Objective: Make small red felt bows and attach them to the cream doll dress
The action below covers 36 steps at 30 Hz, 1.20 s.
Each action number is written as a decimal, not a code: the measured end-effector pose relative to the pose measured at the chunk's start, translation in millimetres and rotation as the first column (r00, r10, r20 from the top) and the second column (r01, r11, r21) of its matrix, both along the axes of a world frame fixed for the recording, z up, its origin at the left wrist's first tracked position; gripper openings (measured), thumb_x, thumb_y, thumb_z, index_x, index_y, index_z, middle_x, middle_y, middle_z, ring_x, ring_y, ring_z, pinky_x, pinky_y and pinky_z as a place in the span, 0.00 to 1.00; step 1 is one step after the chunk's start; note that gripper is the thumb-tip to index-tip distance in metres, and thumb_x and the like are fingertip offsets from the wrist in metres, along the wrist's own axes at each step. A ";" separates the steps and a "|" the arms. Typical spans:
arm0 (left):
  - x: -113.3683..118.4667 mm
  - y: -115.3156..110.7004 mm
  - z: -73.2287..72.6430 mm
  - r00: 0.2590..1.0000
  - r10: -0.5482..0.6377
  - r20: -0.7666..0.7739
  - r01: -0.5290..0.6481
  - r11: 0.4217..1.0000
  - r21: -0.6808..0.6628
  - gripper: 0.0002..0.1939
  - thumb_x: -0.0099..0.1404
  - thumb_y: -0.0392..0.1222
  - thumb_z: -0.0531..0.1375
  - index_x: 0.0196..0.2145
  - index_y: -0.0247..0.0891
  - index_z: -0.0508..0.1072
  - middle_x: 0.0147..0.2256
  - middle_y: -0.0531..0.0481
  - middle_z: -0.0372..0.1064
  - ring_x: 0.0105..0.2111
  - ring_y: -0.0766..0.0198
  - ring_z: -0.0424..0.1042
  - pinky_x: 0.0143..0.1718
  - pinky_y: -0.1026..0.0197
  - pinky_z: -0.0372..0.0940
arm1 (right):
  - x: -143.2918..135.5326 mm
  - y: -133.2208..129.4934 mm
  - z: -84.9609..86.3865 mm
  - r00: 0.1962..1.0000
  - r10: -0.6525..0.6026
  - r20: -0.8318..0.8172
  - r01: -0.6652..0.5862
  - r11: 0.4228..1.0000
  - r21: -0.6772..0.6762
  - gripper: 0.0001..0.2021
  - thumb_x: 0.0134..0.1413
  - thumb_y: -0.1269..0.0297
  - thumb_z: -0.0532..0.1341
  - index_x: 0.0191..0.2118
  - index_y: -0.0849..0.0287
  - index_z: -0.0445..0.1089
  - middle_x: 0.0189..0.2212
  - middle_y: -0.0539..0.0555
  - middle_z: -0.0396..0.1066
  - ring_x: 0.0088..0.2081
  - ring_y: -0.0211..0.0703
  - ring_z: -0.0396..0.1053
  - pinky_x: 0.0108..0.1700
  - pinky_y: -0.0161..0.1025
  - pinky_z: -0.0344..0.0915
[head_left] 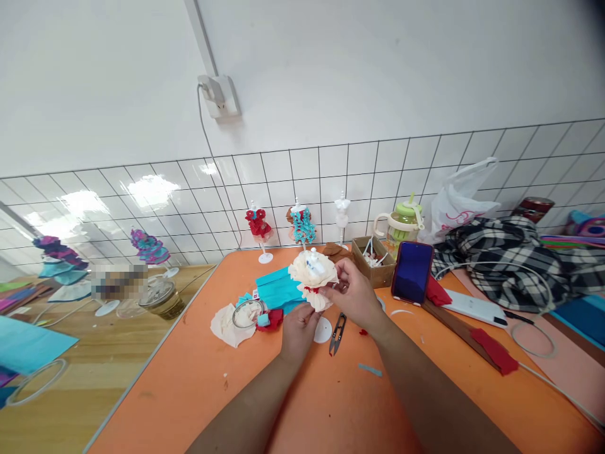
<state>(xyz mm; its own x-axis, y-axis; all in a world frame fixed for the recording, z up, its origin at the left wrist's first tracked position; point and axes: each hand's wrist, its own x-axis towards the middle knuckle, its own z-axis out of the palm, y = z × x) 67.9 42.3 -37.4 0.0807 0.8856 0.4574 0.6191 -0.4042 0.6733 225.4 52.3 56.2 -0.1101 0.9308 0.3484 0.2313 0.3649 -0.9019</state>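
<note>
A miniature dress form point(314, 262) with a white torso wears ruffled cream crepe paper point(302, 271) and a bit of red at its waist. From below, my left hand point(299, 331) is closed around its stand under the ruffles, though the exact grip is partly hidden. Thumb and fingers of my right hand point(357, 293) pinch the ruffle's right side near the red. Below my hands lies the round white base point(323, 330), with small thread snips point(337, 334) beside it. Folded turquoise paper point(274, 289) lies behind, and a cream piece point(231, 326) rests at left.
Dressed figures point(258, 224) and a bare white form point(341, 217) stand along the tiled wall. A cardboard box point(373, 261), green-lidded bottle point(405, 221), upright phone point(413, 272) and plaid cloth point(496, 246) crowd the right. On the wooden table stands a glass cup point(165, 299).
</note>
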 end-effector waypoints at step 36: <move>2.9 -0.1 0.3 0.999 0.012 0.049 -0.011 1.000 -0.004 0.12 0.63 0.42 0.54 0.26 0.37 0.74 0.27 0.49 0.71 0.29 0.63 0.68 0.31 0.64 0.60 | -25.2 -14.4 -9.5 0.990 -0.141 0.015 0.137 0.979 0.151 0.06 0.49 0.61 0.60 0.30 0.55 0.62 0.25 0.49 0.69 0.21 0.36 0.64 0.23 0.34 0.63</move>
<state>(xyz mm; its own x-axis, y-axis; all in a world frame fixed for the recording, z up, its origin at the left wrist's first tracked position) 70.8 42.2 -37.2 0.0482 0.8880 0.4574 0.5900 -0.3948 0.7043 200.1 37.9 46.7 0.0058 0.8755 0.4831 0.3115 0.4575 -0.8328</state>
